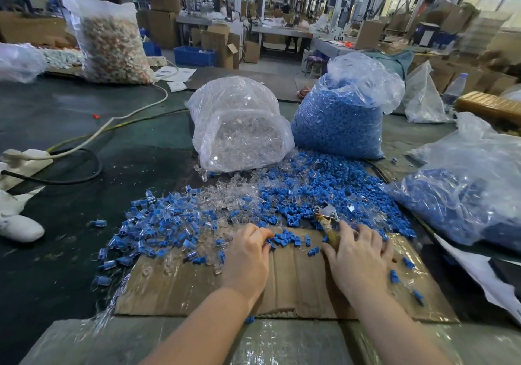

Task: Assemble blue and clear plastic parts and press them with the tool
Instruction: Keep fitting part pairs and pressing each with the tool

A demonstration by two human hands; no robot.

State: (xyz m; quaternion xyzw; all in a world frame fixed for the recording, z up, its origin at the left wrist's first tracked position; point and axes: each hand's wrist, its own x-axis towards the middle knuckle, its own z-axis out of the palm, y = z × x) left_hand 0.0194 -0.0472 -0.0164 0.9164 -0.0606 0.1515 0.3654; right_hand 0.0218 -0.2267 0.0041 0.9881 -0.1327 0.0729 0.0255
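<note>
Blue plastic caps (284, 237) lie on the brown cardboard sheet (298, 283); the left hand (245, 257) curls fingertips onto them. Right hand (359, 254) rests spread beside the yellow-handled metal press tool (328, 225). Best to pick one cap cleanly, then seat it squarely in a clear part.

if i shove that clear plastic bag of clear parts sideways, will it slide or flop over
The clear plastic bag of clear parts would probably slump rather than slide cleanly: its film looks thin and crinkled, with no stiff walls. It already leans forward with loose clear pieces at its mouth, so a push may well spill more. It seems light for its bulk.
</note>
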